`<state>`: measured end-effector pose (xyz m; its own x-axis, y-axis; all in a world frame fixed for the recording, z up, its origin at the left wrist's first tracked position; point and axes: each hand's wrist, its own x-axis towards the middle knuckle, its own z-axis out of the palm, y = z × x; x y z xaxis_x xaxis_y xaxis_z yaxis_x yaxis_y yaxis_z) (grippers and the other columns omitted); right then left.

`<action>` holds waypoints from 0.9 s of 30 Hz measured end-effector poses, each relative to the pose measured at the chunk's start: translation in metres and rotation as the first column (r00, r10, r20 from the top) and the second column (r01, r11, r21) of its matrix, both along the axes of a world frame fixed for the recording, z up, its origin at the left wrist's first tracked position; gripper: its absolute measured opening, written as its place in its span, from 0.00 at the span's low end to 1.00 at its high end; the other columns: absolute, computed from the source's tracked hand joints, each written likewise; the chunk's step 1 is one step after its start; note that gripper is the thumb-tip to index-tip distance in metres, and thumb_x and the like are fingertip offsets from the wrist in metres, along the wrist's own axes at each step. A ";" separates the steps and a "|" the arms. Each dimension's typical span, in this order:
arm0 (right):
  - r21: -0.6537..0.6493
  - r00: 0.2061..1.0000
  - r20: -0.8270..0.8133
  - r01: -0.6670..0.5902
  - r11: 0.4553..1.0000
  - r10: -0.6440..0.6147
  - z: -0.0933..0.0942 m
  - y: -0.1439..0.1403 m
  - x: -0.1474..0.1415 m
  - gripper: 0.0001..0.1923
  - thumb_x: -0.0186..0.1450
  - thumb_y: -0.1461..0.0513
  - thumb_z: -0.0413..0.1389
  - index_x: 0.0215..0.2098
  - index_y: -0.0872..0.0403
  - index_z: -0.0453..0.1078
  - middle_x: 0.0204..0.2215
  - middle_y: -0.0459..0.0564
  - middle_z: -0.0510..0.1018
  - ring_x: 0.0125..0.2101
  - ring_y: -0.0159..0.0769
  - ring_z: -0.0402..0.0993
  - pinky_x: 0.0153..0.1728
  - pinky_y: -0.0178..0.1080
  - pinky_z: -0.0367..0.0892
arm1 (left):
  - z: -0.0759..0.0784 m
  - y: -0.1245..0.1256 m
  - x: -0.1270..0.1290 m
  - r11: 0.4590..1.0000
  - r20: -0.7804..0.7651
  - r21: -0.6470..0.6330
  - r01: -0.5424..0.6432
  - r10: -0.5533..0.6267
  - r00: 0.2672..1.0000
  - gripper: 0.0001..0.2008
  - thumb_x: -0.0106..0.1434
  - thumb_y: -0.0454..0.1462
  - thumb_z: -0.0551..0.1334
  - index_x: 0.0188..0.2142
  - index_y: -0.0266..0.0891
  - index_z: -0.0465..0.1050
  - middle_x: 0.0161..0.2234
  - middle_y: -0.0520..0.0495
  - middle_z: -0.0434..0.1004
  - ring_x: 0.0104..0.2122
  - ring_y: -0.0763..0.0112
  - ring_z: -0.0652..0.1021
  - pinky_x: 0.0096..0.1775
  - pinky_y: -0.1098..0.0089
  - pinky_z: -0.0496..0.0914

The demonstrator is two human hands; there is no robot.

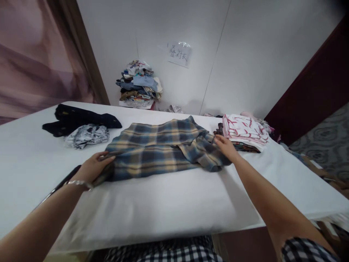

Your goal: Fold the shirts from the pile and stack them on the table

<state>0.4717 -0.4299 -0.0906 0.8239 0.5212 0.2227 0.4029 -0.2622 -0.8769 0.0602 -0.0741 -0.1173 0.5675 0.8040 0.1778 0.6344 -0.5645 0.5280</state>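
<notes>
A plaid shirt [152, 145] in blue, tan and grey lies across the white table in front of me, its near edge running roughly straight. My left hand [94, 165] is closed on the shirt's left end, thumb and fingers pinching the cloth. At the other end, my right hand [225, 147] grips the shirt between thumb and fingers. There the fabric is bunched and partly folded over itself, with a loose part hanging under the hand. Exactly which part of the shirt each hand pinches is hard to make out.
A dark garment [81, 118] and a crumpled black-and-white one [88, 136] lie on the table [169, 207] at left. Folded clothes [245, 129] are stacked at right, close to my right hand. Behind stands a tall clothes pile [140, 83], near a wall sign [179, 54].
</notes>
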 end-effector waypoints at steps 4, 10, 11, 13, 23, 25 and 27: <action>-0.224 0.881 0.416 -0.140 0.964 0.224 -0.041 -0.053 -0.039 0.30 0.61 0.50 0.59 0.59 0.50 0.66 0.57 0.56 0.72 0.56 0.48 0.68 0.57 0.52 0.62 | -0.017 -0.018 -0.010 0.956 -0.045 -0.189 -0.223 0.219 0.975 0.37 0.55 0.55 0.60 0.59 0.36 0.63 0.49 0.36 0.77 0.36 0.59 0.81 0.40 0.61 0.75; -0.350 0.804 0.525 -0.095 0.932 0.279 -0.056 -0.064 -0.051 0.17 0.61 0.57 0.55 0.46 0.51 0.76 0.53 0.56 0.75 0.58 0.54 0.65 0.59 0.59 0.56 | -0.015 -0.033 -0.001 0.945 -0.120 -0.157 -0.286 0.269 0.956 0.34 0.57 0.52 0.59 0.60 0.39 0.64 0.42 0.38 0.80 0.40 0.51 0.80 0.44 0.53 0.74; -0.269 0.851 0.479 -0.092 0.959 0.216 -0.051 -0.061 -0.047 0.14 0.61 0.57 0.54 0.41 0.51 0.77 0.48 0.55 0.79 0.54 0.53 0.69 0.56 0.57 0.60 | -0.014 -0.035 0.000 0.944 -0.108 -0.153 -0.293 0.278 0.954 0.32 0.58 0.49 0.59 0.59 0.38 0.66 0.41 0.39 0.81 0.41 0.50 0.80 0.46 0.53 0.73; -0.102 0.925 0.370 -0.058 0.993 0.092 -0.038 -0.058 -0.039 0.13 0.61 0.56 0.53 0.36 0.51 0.77 0.39 0.52 0.82 0.44 0.47 0.75 0.48 0.50 0.68 | -0.012 -0.040 0.001 0.935 -0.003 -0.160 -0.318 0.321 0.947 0.28 0.58 0.44 0.59 0.57 0.38 0.68 0.44 0.39 0.80 0.45 0.53 0.79 0.50 0.55 0.71; 0.299 0.925 -0.302 0.323 0.898 -0.232 0.024 -0.084 -0.026 0.13 0.49 0.54 0.62 0.30 0.52 0.72 0.22 0.45 0.77 0.22 0.36 0.71 0.25 0.39 0.69 | -0.002 -0.056 -0.005 0.904 0.274 -0.230 -0.360 0.415 0.867 0.25 0.57 0.39 0.60 0.55 0.39 0.71 0.50 0.44 0.78 0.48 0.62 0.78 0.56 0.62 0.67; 0.249 0.921 -0.334 0.292 0.923 -0.202 0.036 -0.080 -0.024 0.12 0.49 0.55 0.62 0.29 0.52 0.71 0.21 0.45 0.77 0.20 0.37 0.71 0.23 0.40 0.69 | -0.003 -0.053 -0.006 0.902 0.214 -0.259 -0.344 0.401 0.890 0.27 0.56 0.38 0.60 0.56 0.41 0.70 0.46 0.44 0.79 0.42 0.62 0.79 0.53 0.60 0.70; 0.179 0.935 -0.317 0.225 0.958 -0.160 0.052 -0.068 -0.020 0.11 0.51 0.55 0.62 0.30 0.51 0.71 0.21 0.46 0.78 0.20 0.37 0.72 0.23 0.40 0.70 | -0.004 -0.051 -0.007 0.892 0.157 -0.300 -0.338 0.396 0.905 0.29 0.55 0.36 0.60 0.58 0.43 0.68 0.40 0.46 0.80 0.34 0.64 0.78 0.48 0.60 0.73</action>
<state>0.4520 -0.4977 -0.0382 0.9485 0.3144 0.0393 0.0763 -0.1062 -0.9914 0.0534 -0.1252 -0.1217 0.1959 0.9805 0.0153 0.6278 -0.1373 0.7661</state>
